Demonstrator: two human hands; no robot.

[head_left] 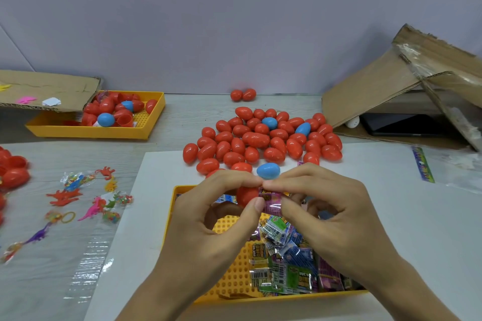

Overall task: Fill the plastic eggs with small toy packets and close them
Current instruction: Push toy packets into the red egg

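Red eggs with few blue ones, yellow studded tray, pink packet.

Torn cardboard box over black tablet

Left hand and right hand raised above the yellow tray, fingertips meeting, fingers curled, each pinching.

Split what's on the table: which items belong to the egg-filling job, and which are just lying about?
Job:
- red egg half, left hand
- pink packet, right hand
- tray of packets
- egg pile
- far tray of eggs

Lying about:
- loose rubbery toys
- cardboard pieces
- dark tablet
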